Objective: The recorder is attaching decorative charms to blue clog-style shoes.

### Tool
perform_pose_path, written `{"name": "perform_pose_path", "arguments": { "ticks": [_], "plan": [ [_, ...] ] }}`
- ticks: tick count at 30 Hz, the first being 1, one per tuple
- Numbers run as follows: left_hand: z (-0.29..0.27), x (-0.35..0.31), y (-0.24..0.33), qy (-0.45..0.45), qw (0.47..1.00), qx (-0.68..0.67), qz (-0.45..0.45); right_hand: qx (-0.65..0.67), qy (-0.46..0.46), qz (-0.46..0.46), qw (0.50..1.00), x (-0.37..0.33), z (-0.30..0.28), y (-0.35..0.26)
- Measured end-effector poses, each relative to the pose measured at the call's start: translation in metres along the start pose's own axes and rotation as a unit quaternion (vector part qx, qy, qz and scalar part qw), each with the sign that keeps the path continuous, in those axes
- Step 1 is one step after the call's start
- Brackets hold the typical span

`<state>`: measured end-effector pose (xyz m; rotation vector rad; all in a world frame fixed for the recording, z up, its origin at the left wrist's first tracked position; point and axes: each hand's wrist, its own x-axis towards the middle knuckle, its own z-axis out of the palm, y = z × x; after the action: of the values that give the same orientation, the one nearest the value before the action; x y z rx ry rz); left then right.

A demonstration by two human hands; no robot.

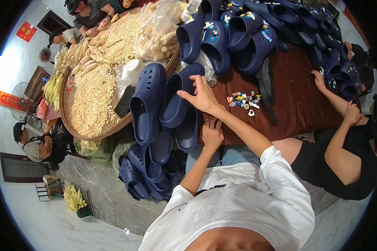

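Presently, one navy clog (171, 107) is at your right hand (199, 97), whose thumb and fingers stand apart; whether your left hand (213, 134) grips something, I cannot tell. Rightward lies brown cloth (297, 98), and leftward the round tray (89, 137).

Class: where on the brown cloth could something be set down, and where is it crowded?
Bare brown cloth lies between the dark strip and the co-worker's hand, and, more narrowly, between the charms and right forearm. Crowded: the far edge, packed with decorated clogs, and the left, with plain clogs beside the right hand.
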<state>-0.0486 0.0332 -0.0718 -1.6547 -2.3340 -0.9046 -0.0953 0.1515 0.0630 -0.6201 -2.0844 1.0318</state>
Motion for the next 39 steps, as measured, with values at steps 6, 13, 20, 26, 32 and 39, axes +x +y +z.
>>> {"name": "perform_pose_path", "arguments": {
  "ticks": [6,13,20,26,32,39],
  "plan": [
    [0.000,0.000,-0.003,0.010,1.000,0.001,0.011,-0.047,-0.046,0.108,0.992,0.002,0.007,-0.016],
    [-0.006,0.003,0.006,0.033,0.999,-0.037,0.004,-0.093,0.022,0.063,0.993,-0.003,-0.002,0.008],
    [0.007,-0.011,-0.007,0.035,0.999,-0.040,0.006,-0.096,0.009,0.059,0.994,-0.032,-0.048,0.037],
    [-0.008,-0.007,0.002,0.106,0.976,-0.170,-0.085,-0.071,0.017,0.035,0.997,-0.080,-0.095,0.042],
    [-0.072,-0.023,0.016,0.062,0.963,-0.255,-0.063,-0.136,-0.002,0.032,0.990,-0.129,-0.112,0.040],
    [-0.148,-0.082,-0.028,0.315,0.898,0.066,-0.299,-0.098,-0.018,0.092,0.991,-0.177,-0.114,0.022]
  ]
}}
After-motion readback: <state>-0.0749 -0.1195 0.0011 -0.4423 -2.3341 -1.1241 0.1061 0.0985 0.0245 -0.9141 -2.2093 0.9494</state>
